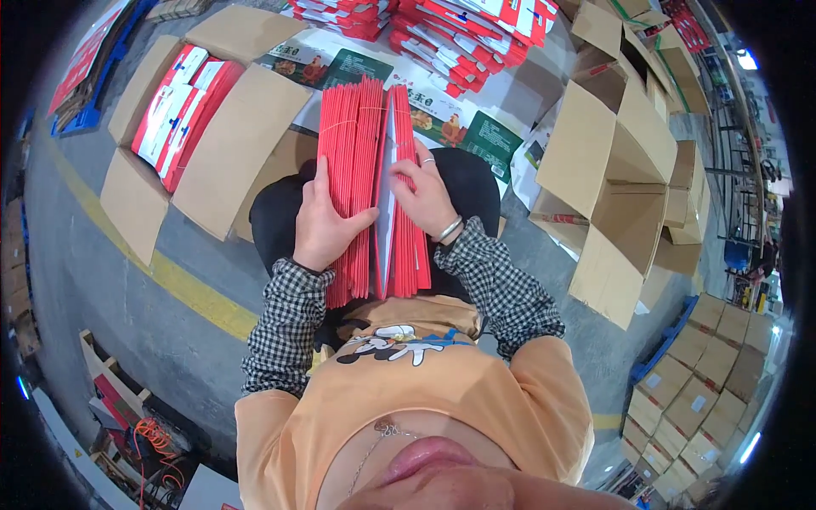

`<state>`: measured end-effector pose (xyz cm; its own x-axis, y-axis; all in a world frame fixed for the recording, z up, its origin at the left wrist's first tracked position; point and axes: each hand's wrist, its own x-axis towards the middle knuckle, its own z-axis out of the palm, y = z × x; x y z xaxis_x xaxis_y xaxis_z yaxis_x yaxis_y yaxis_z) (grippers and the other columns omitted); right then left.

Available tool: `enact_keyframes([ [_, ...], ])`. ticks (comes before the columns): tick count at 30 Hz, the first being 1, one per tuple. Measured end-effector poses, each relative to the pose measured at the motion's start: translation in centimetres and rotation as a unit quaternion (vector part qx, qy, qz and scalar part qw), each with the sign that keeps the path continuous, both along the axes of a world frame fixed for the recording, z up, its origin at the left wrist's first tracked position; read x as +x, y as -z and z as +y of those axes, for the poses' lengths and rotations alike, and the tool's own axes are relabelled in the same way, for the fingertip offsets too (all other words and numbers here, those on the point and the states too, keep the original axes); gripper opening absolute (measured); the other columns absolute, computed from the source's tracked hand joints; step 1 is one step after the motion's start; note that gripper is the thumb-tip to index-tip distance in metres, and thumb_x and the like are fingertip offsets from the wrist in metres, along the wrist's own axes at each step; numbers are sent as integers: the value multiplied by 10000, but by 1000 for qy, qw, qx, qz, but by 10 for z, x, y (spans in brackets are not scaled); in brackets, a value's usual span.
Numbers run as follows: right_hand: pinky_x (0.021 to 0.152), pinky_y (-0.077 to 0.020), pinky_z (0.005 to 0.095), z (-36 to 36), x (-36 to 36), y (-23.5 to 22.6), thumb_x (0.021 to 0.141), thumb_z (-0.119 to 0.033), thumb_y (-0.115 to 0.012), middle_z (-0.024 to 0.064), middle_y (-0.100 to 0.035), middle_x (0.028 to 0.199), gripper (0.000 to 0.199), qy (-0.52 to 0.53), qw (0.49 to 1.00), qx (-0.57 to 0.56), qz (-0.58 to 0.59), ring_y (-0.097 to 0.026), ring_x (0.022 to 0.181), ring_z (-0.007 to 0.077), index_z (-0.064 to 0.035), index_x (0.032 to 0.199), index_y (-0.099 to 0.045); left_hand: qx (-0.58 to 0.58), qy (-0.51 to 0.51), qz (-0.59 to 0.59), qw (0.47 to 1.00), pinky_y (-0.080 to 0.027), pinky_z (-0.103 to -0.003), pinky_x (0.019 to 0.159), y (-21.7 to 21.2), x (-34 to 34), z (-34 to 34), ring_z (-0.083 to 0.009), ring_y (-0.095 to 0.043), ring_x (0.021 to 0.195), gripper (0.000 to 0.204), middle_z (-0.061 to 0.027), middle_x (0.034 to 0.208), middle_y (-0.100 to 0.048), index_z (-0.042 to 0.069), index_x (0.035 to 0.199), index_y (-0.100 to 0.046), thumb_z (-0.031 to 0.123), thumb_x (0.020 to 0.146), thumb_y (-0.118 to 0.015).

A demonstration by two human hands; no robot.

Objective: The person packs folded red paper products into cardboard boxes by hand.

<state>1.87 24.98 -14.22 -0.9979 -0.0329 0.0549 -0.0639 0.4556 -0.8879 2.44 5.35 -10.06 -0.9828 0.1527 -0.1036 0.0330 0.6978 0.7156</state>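
A thick stack of flat red cardboard sheets (361, 136) stands on edge across my lap, running away from me. My left hand (321, 223) grips the left part of the stack, thumb hooked into a gap. My right hand (427, 197), with a ring and a bangle, presses against the right part and spreads it apart. Between the two parts a white inner face (385, 204) shows. Both sleeves are black-and-white check.
An open cardboard box (212, 127) at my left holds red-and-white packs (178, 106). More red-and-white packs (450, 34) are piled ahead, over dark green printed sheets (463, 127). Open empty boxes (629, 161) stand at right. A yellow floor line (183, 285) crosses at left. Stacked cartons (697, 399) sit at lower right.
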Motion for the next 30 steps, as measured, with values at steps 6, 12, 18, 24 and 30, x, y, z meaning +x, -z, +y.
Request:
enact_keyframes([
  [6,1110,-296,421,-5,-1,-4,796,-234,-734,341,-298,1436,292,18,999,39,-12,-321,1356,444,-51,983,-605,6,4,-7,1000,-506,-411,884,2,-1,-1,-360,-571,1064,1136,-235,1204,-480,5,1496,-152,381,676,-842],
  [12,1120,-277,437,1,-5,-3,805,-155,-659,337,-239,1468,330,38,998,21,43,-283,1372,451,-64,1116,-597,2,9,7,1000,-514,-406,868,-2,1,1,-352,-580,1046,1148,-234,1192,-486,8,1499,-150,396,672,-846],
  [18,1128,-263,438,-6,-7,-13,789,-214,-699,321,-215,1492,377,7,987,149,65,-253,1388,447,-73,1123,-595,12,7,-3,1000,-516,-409,862,0,2,-1,-355,-583,1038,1157,-236,1184,-491,8,1501,-146,403,670,-847],
  [24,1130,-259,448,-2,-5,-5,782,-253,-720,332,-202,1494,391,22,1000,-13,14,-254,1385,460,-74,1105,-592,6,14,11,1000,-517,-403,864,3,1,0,-357,-585,1038,1156,-235,1186,-490,8,1502,-138,396,674,-845],
  [30,1116,-277,428,-8,-5,-13,781,-287,-766,322,-279,1465,363,23,992,119,23,-289,1384,421,-54,1012,-610,3,19,6,1000,-519,-393,862,-2,2,0,-351,-584,1037,1158,-235,1192,-486,6,1503,-134,393,674,-845],
])
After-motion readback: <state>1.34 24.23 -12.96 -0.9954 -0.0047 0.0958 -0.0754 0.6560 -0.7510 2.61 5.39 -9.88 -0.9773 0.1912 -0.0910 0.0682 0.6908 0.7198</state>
